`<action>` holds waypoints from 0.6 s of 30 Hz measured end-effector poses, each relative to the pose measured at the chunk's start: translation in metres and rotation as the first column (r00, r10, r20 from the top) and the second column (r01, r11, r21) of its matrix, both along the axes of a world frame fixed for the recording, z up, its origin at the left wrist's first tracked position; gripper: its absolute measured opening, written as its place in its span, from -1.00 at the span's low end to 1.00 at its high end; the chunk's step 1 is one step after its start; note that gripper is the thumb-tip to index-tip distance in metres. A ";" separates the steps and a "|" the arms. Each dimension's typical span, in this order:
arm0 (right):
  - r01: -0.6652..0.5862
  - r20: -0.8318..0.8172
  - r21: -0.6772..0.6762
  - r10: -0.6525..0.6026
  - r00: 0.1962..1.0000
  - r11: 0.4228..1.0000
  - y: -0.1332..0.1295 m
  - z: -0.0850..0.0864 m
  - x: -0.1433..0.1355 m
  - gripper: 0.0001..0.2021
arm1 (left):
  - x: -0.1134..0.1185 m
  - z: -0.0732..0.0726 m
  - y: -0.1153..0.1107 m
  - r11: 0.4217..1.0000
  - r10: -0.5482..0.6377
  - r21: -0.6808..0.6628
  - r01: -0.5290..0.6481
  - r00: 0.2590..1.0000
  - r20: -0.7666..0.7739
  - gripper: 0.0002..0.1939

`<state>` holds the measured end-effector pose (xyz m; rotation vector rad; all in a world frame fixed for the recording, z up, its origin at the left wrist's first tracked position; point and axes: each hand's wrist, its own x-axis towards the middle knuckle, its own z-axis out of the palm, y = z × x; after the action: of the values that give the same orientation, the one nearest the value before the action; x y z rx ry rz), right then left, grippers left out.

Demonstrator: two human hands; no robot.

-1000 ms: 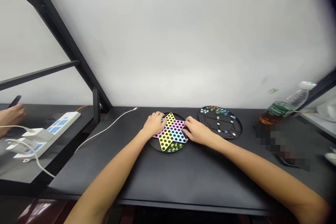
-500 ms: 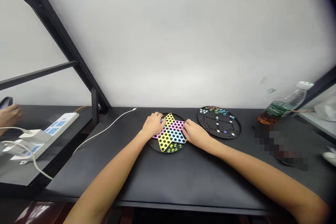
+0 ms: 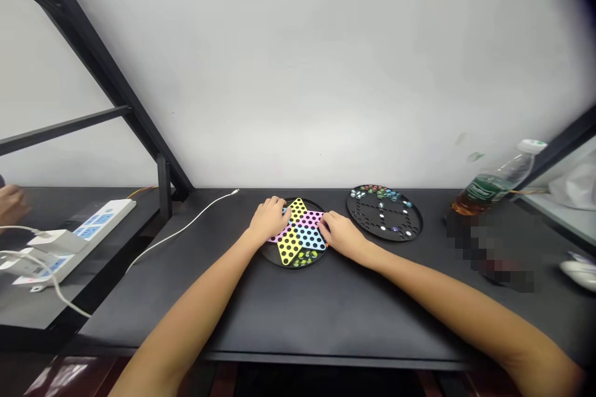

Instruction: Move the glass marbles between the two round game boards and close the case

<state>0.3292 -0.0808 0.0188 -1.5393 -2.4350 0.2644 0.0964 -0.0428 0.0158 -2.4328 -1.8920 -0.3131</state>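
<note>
A star-shaped Chinese checkers board (image 3: 309, 237), yellow, pink and blue with rows of dark holes, lies over a round black tray (image 3: 267, 257). My left hand (image 3: 269, 222) grips its left side, the palm covering some of the blue and pink points. At the right edge, my right hand (image 3: 343, 236) has its fingers curled against the pink and blue points. Green-yellow marbles (image 3: 305, 258) show in the tray below the star's front edge. A bit of orange peeks out beside the right fingertips. The undersides of both hands' fingers are hidden.
A second round black board (image 3: 388, 229) with holes and several marbles stands behind on the right. Further right is a tilted bottle (image 3: 487, 189) of brown drink. A white cable (image 3: 181, 229) and power strip (image 3: 88, 232) lie left, near another person's hand (image 3: 13, 203).
The view has shifted slightly, so everything sits a little further left and up. Both my hands keep their places on the star board. The other person's hand has moved slightly left.
</note>
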 end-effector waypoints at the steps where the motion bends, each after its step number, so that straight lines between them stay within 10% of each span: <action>1: 0.001 -0.003 0.002 -0.001 1.000 1.000 0.001 0.001 -0.001 -0.78 | 0.000 0.000 0.000 1.000 0.000 0.003 0.000 1.000 -0.002 -0.63; 18: 0.093 -0.073 -0.066 -0.098 0.993 0.993 0.004 -0.003 -0.006 -0.74 | 0.001 0.003 -0.002 1.000 0.002 0.007 -0.002 1.000 -0.025 -0.62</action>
<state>0.3231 -0.0770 0.0158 -1.6351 -2.3082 0.3770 0.0977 -0.0447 0.0184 -2.4188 -1.8796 -0.2873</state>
